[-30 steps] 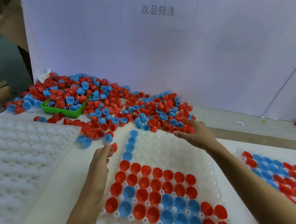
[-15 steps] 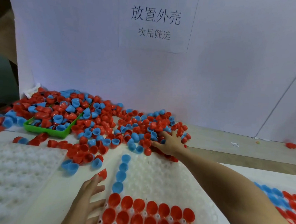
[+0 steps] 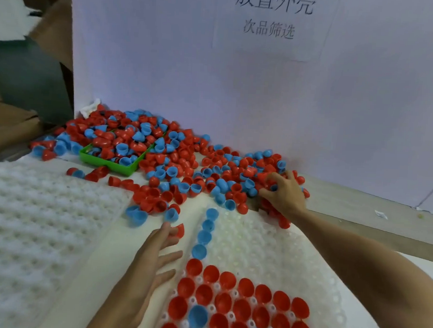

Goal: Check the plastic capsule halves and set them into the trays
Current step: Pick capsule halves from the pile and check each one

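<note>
White backdrop paper fills the far side of my view, with a printed sign taped high on it. Below it, on the white table, I see the loose heap of red and blue capsule halves spilling over a small green bin. My right hand is down in the heap's right edge, fingers curled into the pieces; I cannot tell whether it actually grips one. My left hand lies nearer me, just beside the middle tray, its fingers mostly straight, the fingertips pinching a single red half. That tray carries a column of blue halves on its left side and rows of red and blue ones seated open-side up at its near end. At far left I see a second white tray.
</note>
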